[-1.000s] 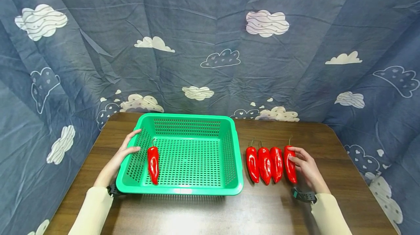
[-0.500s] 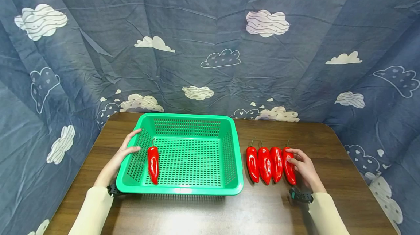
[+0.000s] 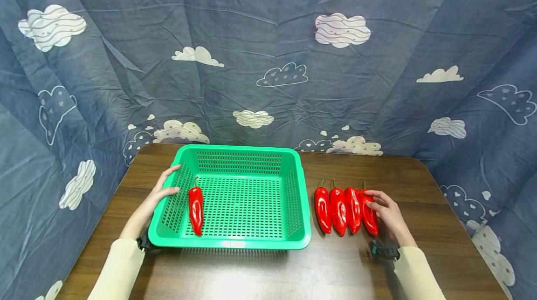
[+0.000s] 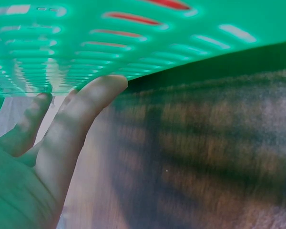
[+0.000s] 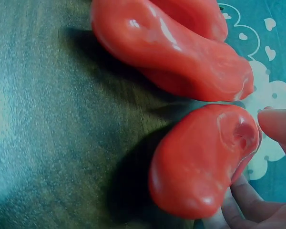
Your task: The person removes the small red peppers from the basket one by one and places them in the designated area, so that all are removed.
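At the green basket's [image 3: 230, 243] left side, my left hand [image 3: 144, 209] rests with its fingertips on the rim; in the left wrist view the thumb [image 4: 69, 138] lies straight against the slotted wall. One red chili pepper [image 3: 196, 210] lies inside the basket, stem toward the back. My right hand [image 3: 390, 216] holds the rightmost red chili pepper [image 3: 368, 218] of a row right of the basket, thumb on the near side and fingers on its far side. Immediately left of it is another red chili pepper [image 3: 353, 210], close alongside.
Two more red peppers, one in the middle [image 3: 338, 211] and one at the row's left end [image 3: 322, 210], lie side by side next to the basket. The brown wooden table [image 3: 335, 267] ends at a dark blue cloud-print cloth [image 3: 268, 34] behind.
My right hand has shifted the rightmost pepper left, closing the gap to its neighbour in the row. The left hand and the basket have stayed put.
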Demonstrator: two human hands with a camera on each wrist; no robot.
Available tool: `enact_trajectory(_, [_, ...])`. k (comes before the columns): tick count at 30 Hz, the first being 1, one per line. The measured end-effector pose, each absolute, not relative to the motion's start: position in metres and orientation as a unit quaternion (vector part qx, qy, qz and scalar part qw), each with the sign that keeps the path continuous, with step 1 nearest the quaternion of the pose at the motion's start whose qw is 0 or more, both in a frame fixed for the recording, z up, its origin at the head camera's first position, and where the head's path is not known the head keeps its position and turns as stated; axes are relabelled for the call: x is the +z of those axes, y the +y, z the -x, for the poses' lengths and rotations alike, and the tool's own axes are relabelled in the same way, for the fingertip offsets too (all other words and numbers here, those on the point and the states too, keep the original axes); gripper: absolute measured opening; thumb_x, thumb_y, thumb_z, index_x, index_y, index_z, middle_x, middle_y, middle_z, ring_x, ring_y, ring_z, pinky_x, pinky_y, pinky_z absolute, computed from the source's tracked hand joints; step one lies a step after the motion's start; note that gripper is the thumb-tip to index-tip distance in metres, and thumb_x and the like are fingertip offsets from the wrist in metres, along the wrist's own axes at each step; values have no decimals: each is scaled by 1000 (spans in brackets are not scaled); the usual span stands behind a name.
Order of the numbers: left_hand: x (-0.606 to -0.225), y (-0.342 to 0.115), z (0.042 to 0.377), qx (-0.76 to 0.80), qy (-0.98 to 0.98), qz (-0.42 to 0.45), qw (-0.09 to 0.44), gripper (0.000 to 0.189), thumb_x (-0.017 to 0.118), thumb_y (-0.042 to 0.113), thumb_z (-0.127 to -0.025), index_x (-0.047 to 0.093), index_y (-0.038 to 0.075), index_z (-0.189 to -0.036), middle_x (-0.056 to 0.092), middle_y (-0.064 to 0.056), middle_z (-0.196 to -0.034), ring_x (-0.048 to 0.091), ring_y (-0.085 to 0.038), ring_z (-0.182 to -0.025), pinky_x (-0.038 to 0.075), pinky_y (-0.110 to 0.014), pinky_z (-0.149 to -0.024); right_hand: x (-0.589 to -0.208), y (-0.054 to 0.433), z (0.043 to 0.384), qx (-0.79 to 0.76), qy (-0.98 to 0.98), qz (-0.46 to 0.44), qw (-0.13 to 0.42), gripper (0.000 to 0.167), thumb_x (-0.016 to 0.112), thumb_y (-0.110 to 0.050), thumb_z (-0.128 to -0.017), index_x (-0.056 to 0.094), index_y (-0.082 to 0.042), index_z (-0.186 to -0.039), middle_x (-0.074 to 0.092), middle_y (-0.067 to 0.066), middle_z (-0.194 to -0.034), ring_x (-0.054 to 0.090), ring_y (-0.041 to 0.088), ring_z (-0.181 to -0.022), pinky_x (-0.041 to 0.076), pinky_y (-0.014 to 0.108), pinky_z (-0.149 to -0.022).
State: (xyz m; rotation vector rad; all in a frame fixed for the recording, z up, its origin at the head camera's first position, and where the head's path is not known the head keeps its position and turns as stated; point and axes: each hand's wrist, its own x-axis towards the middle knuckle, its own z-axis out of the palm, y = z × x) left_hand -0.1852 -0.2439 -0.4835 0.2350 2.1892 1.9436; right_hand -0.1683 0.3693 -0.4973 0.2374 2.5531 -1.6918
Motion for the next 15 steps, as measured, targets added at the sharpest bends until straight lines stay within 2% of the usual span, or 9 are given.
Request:
enact_trajectory(7, [-482,-244,183,674,726,-71,117,64,43,14,-98,13,22,-153,2,-12,-155,24,-36,-128,37,-43,-91,-497,371,167,-562,822,-87,27,40,48,-9,-98,40,9,-133,41,31,-133,53,0,-89,50,24,-74])
enact_trajectory(9, [-482,-243,182,682,718,-69,122,64,43,13,-98,12,22,-153,4,-12,-154,28,-37,-125,40,-42,-89,-497,371,167,-566,820,-88,19,39,49,-8,-98,41,9,-132,44,29,-130,55,0,-88,50,23,-74])
enact_trajectory(11, [-482,-243,182,678,722,-70,119,64,43,13,-98,13,22,-153,3,-12,-154,26,-36,-127,38,-41,-90,-496,371,167,-572,815,-90,8,38,50,-7,-97,42,10,-131,50,23,-124,57,1,-86,51,23,-74])
enact_trajectory(15, [-482,-244,183,670,729,-69,118,64,44,14,-98,12,21,-153,0,-11,-155,21,-37,-131,35,-42,-91,-493,373,167,-590,802,-87,-14,32,51,-4,-96,48,8,-125,60,-1,-106,58,2,-85,50,21,-74])
